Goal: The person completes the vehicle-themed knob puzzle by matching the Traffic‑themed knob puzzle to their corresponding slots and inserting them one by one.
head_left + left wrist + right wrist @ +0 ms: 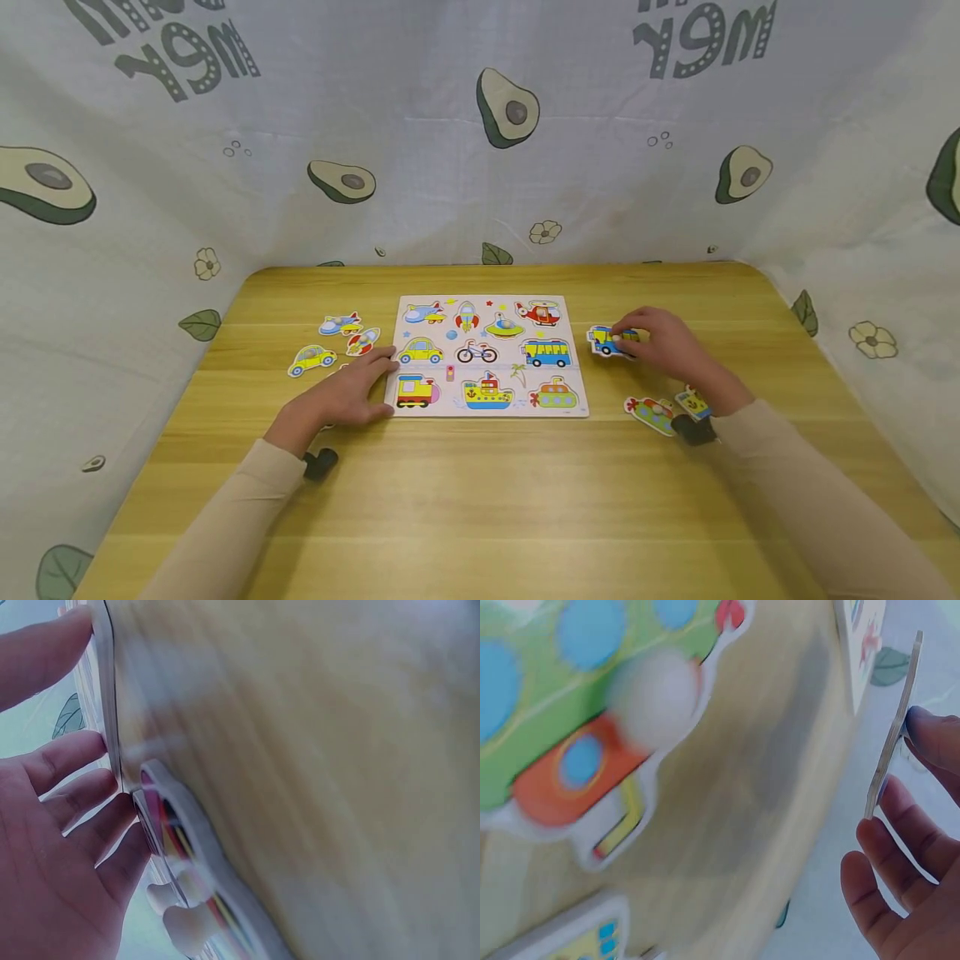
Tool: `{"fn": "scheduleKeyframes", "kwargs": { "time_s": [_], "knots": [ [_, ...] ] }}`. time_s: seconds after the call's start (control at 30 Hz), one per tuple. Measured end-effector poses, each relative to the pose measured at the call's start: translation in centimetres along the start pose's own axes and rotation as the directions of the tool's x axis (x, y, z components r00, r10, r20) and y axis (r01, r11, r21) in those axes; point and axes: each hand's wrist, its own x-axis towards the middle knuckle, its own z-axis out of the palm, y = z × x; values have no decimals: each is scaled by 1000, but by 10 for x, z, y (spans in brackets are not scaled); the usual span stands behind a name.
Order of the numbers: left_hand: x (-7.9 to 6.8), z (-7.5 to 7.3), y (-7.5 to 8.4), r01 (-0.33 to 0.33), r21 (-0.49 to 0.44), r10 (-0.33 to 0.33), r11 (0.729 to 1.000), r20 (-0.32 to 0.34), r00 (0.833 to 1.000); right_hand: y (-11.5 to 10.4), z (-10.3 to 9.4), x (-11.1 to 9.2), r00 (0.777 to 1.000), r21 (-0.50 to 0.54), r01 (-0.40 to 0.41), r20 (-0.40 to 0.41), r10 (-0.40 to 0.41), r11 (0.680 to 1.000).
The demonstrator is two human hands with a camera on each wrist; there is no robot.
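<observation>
A white puzzle board (450, 408) printed with vehicles lies in the middle of the table. My left hand (348, 390) touches its left edge, fingers extended; the left wrist view shows fingertips and thumb at that edge. To the right of the board, my right hand (667, 346) pinches a blue and yellow bus puzzle piece (600, 340) by its knob. Seen edge-on in the right wrist view, the bus piece (892, 735) stands off the table between thumb and fingers. Below this hand lie a green submarine piece (651, 414) and a ship piece (692, 403), the latter partly hidden by the wrist.
Left of the board lie an airplane piece (340, 324), a rocket piece (363, 342) and a yellow car piece (312, 360). Knobbed pieces (199, 862) sit beneath the left hand, mostly hidden in the head view. An avocado-print cloth (420, 225) hangs behind the wooden table (480, 500).
</observation>
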Motion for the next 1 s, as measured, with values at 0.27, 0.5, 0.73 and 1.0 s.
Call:
{"fn": "scheduleKeyframes", "kwargs": {
  "time_s": [0.27, 0.5, 0.73, 1.0],
  "knots": [
    [1, 0, 0, 4, -5, -4, 1000, 3, 1000, -14, 15, 17, 1000, 29, 25, 15, -25, 999],
    [1, 1, 0, 9, 1, -9, 1000, 3, 1000, -31, 28, 29, 998, 25, 48, 39, -49, 999],
    [1, 0, 0, -3, 4, 3, 1000, -6, 1000, -45, 39, 36, 995, 9, 55, 84, -56, 998],
    [0, 0, 0, -14, 1, 14, 1000, -2, 1000, -51, 45, 40, 993, -15, 85, 88, -83, 996]
  ]
}}
